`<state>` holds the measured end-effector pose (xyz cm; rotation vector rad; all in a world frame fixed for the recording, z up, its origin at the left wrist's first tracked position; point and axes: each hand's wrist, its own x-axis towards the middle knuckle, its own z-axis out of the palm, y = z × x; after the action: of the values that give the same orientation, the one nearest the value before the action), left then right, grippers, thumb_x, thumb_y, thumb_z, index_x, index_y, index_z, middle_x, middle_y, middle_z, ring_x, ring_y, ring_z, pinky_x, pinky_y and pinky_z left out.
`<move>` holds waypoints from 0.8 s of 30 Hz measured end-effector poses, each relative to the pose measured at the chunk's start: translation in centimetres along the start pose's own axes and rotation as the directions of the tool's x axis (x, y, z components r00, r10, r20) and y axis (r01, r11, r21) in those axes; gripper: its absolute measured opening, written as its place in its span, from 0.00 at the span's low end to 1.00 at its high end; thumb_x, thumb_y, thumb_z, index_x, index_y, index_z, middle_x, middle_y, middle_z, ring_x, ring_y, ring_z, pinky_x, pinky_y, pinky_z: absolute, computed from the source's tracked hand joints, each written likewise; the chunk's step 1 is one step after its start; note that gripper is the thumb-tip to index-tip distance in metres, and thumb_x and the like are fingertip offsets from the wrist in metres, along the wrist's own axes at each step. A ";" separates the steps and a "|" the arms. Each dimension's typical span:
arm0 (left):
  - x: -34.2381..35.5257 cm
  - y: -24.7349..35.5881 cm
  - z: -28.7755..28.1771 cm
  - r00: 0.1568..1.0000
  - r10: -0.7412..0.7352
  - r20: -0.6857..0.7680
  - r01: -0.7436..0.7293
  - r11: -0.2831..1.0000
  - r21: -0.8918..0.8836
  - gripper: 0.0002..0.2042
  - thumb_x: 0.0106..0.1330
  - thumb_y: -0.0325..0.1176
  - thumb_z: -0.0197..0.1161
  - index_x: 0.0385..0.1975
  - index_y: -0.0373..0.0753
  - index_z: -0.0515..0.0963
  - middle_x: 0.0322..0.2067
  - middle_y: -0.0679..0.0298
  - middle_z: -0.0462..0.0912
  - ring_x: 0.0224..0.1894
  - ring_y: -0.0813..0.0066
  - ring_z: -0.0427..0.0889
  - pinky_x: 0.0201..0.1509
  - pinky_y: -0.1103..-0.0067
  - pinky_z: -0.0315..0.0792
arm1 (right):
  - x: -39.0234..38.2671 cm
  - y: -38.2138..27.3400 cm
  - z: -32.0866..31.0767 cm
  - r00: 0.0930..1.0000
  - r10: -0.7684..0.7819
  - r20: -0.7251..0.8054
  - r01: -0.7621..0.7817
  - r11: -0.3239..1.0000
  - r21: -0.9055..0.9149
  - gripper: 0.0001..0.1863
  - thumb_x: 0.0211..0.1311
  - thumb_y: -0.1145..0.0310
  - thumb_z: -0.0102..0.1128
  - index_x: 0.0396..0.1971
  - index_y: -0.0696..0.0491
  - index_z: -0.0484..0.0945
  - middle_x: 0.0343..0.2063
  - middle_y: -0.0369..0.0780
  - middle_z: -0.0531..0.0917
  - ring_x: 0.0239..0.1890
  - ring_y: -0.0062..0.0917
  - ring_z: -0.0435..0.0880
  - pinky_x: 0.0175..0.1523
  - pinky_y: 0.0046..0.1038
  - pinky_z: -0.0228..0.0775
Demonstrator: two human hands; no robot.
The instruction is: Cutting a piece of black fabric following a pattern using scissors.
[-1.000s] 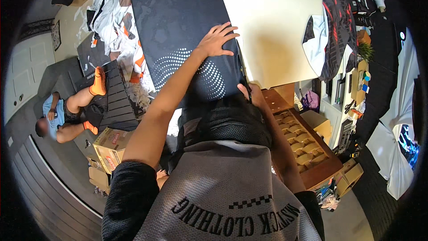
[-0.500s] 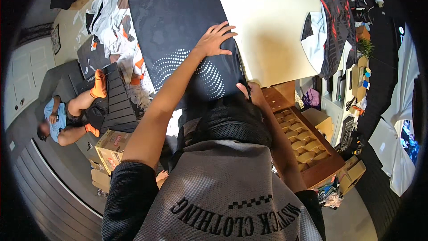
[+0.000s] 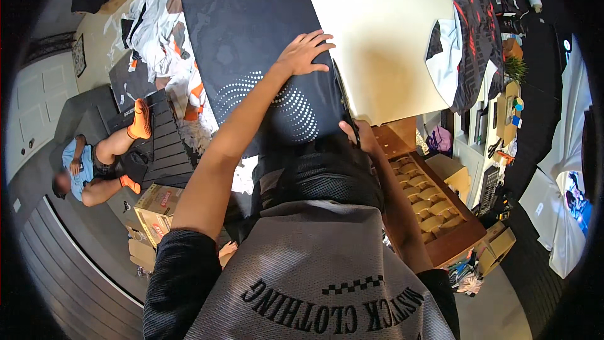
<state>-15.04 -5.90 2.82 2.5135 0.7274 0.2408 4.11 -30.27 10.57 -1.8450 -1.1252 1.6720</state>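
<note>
A black fabric panel with a swirl of white dots lies on the table in front of me. My left hand rests flat on its right side, fingers spread, the tips reaching the edge. Lower down at the same edge, my right hand is closed around a dark tool that looks like scissors. Its slim blade runs along the panel's right edge, pointing away from me. The handle is mostly hidden by the fingers, and I cannot tell whether the blades grip cloth.
White and orange cloth scraps are heaped left of the panel. On the right of the pale tabletop lies a black-and-red patterned garment. A wooden piece with woven slats stands below. A person sits at the left beside a cardboard box.
My right hand has shifted slightly right with the tool, whose blade now shows more clearly along the edge. The left hand has stayed almost in place.
</note>
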 end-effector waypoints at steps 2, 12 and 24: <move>0.0 -1.0 0.4 0.996 0.004 -0.086 -0.006 1.000 -0.024 0.40 0.56 0.72 0.50 0.67 0.57 0.61 0.70 0.69 0.55 0.74 0.63 0.46 0.74 0.62 0.45 | 0.0 -0.5 -0.1 1.000 0.019 0.023 -0.019 0.999 0.039 0.21 0.65 0.54 0.58 0.19 0.54 0.70 0.14 0.32 0.68 0.18 0.18 0.64 0.25 0.23 0.57; -0.1 -1.3 0.5 0.996 0.005 -0.084 0.001 0.997 0.076 0.40 0.57 0.71 0.50 0.69 0.59 0.58 0.71 0.69 0.51 0.74 0.62 0.44 0.76 0.62 0.41 | 2.1 -2.6 -0.2 0.985 0.171 0.018 -0.172 0.981 0.092 0.23 0.62 0.53 0.62 0.17 0.57 0.73 0.12 0.35 0.71 0.16 0.21 0.67 0.24 0.24 0.58; 0.0 -1.2 0.2 0.998 -0.007 -0.061 0.011 0.998 0.062 0.41 0.55 0.71 0.52 0.69 0.60 0.58 0.71 0.69 0.51 0.74 0.63 0.43 0.75 0.61 0.41 | 2.5 -1.9 0.2 0.997 0.081 0.000 -0.080 0.996 0.024 0.22 0.65 0.55 0.58 0.15 0.53 0.71 0.09 0.32 0.68 0.13 0.18 0.66 0.21 0.21 0.56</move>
<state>-15.50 -5.11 2.00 2.5713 0.7812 0.2964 3.27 -27.30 10.38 -1.8994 -1.0392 1.7211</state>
